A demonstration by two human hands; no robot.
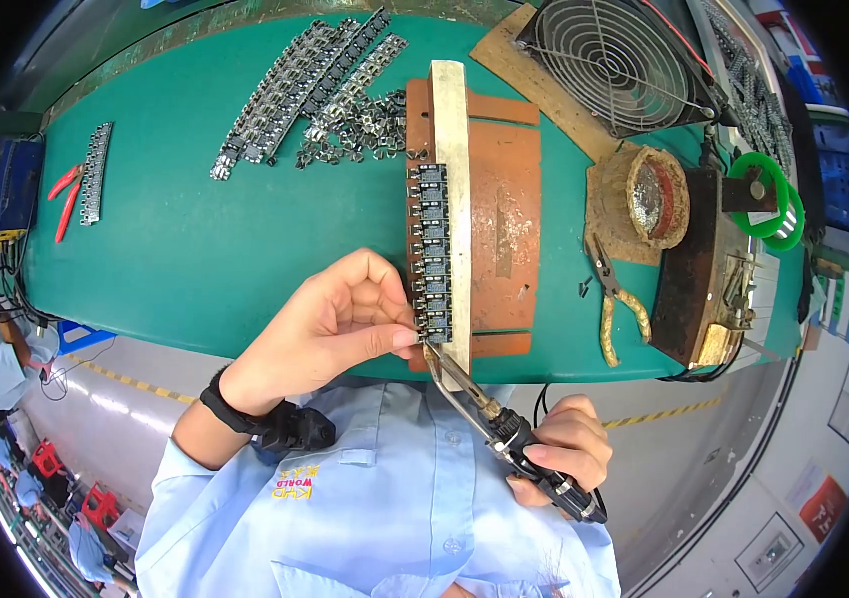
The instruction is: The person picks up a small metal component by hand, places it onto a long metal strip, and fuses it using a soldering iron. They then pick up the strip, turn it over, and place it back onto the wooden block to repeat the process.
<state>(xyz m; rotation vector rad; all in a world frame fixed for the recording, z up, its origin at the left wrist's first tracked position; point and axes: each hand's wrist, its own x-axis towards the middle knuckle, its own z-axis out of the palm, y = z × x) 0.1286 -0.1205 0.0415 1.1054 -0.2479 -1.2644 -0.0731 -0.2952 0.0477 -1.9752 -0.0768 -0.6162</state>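
Left hand (pixel 330 324) pinches solder wire at near end of component row (pixel 432 249); right hand (pixel 569 444) grips soldering iron (pixel 504 429), tip touching there.

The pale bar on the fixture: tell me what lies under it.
The pale bar rests on a rust-brown plate on the green mat. A row of small dark parts lines its left edge. What lies directly beneath is covered.

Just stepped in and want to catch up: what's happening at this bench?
A person is soldering. The right hand holds a soldering iron, its tip at the near end of a row of small black components lined along a pale bar. The left hand pinches at the nearest component. Pliers lie unused nearby.
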